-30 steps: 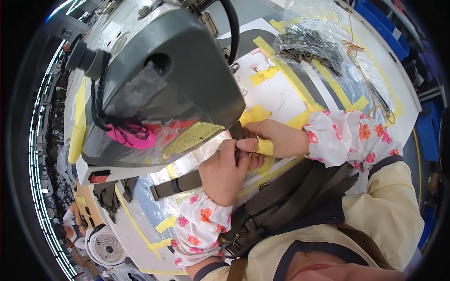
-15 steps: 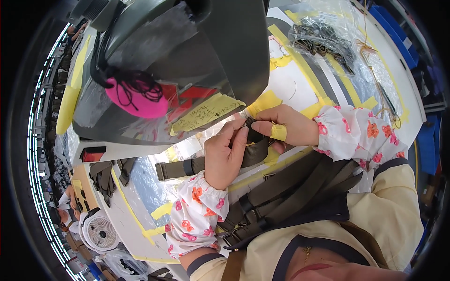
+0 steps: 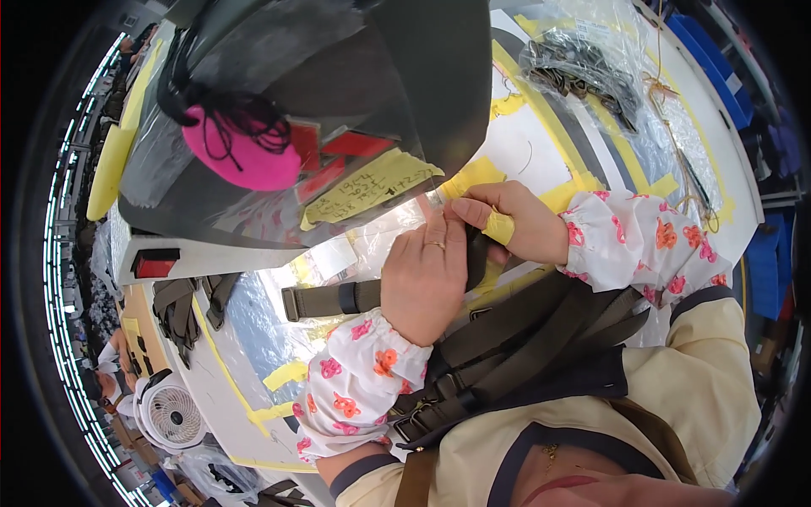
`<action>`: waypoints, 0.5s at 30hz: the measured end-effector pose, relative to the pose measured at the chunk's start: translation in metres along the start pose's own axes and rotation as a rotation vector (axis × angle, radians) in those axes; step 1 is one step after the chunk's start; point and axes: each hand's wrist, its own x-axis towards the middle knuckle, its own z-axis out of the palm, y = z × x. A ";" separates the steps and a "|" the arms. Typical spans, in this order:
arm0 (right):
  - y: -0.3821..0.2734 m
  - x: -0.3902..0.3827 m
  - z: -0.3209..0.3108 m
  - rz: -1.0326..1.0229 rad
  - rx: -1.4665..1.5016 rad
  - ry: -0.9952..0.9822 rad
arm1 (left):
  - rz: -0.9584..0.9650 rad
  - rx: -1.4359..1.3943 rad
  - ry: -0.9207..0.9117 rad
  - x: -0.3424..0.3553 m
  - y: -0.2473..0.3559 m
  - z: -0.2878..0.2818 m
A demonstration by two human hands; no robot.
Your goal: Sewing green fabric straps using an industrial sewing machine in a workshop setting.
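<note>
Head view: yellow label (image 3: 369, 187) above left hand (image 3: 425, 277).

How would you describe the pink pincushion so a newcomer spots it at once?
Start at the big grey sewing machine that fills the top of the view, above the hands. On its near face, left of the yellow tape note, sits the pincushion: a rounded bright pink pad with black thread tangled over it. It is the only pink thing on the machine; the patches beside it are red and flat.

Head camera looks steeply down, close over the worktable (image 3: 541, 152).
</note>
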 end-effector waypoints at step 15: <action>0.005 0.000 0.000 -0.292 -0.398 -0.009 | -0.810 -1.479 -0.194 -0.012 -0.029 0.003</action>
